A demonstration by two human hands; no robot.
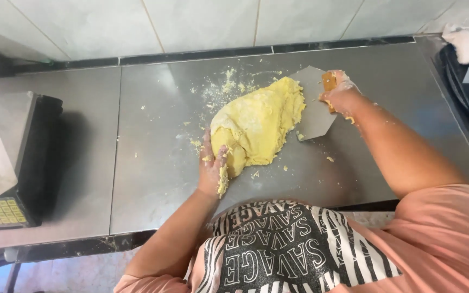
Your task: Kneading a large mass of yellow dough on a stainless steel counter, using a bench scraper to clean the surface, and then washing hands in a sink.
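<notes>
Dough (259, 122), a big yellow lump, sits in the middle of the metal table (153, 173).
One arm reaches in from each side: the left hand (213, 168) lies flat and open against the near end of the dough, and the right hand (338, 92) grips the wooden handle of a flat metal scraper (313, 108) touching the far side. Crumbs (229, 84) lie near. A scale (4, 211) stands at the far left.

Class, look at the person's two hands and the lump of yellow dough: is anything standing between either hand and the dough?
Left hand lies directly against the dough; nothing between. Right hand grips a bench scraper, whose metal blade stands between that hand and the dough.
</notes>
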